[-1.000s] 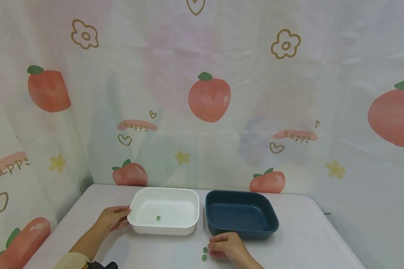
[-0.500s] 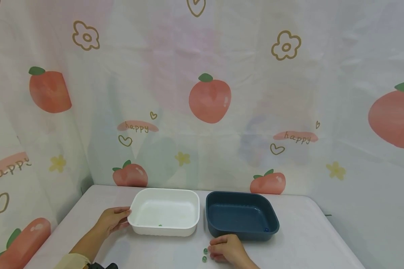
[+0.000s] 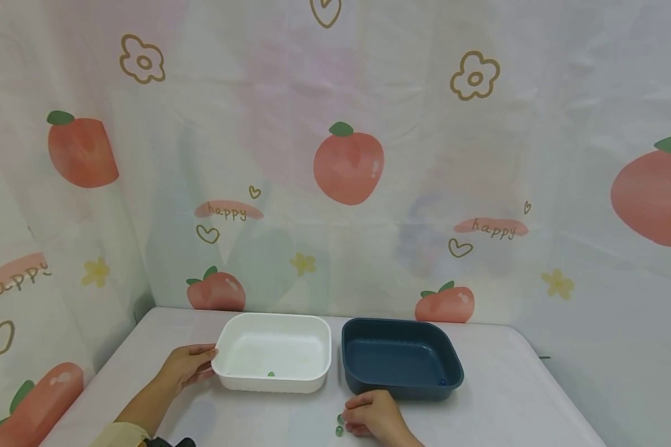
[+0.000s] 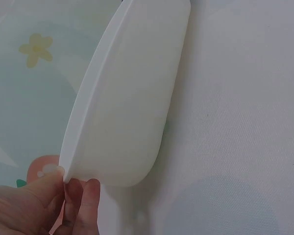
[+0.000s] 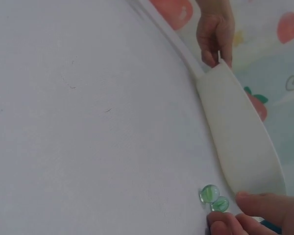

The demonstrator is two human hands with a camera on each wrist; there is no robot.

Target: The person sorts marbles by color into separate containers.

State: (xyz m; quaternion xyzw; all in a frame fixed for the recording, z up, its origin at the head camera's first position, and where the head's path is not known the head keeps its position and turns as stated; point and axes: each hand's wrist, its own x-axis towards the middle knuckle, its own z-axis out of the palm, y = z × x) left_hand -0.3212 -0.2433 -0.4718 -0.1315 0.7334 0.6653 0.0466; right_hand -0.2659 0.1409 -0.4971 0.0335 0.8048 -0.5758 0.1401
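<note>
My left hand (image 3: 186, 365) pinches the left rim of a white rectangular basin (image 3: 274, 383), thumb above and fingers beneath in the left wrist view. One green marble (image 3: 271, 374) lies inside, near its front wall. Two clear green glass marbles (image 5: 209, 194) sit side by side on the table. My right hand (image 3: 377, 415) is low over the table just right of them, in front of a dark blue basin (image 3: 401, 392). In the right wrist view its fingertips (image 5: 220, 217) are right at the nearer marble (image 5: 219, 203), with the thumb apart on the other side.
A small blue marble (image 3: 442, 382) lies in the dark basin's front right corner. Both basins stand side by side with a narrow gap between them. Behind the white-covered table (image 3: 514, 385) hangs a curtain (image 3: 369, 248) printed with fruit. A black object (image 3: 170, 442) shows at the bottom edge.
The green marble in the white basin has rolled forward to the front wall, then slightly right. My right hand has shifted slightly left onto the two marbles. The left hand keeps its hold.
</note>
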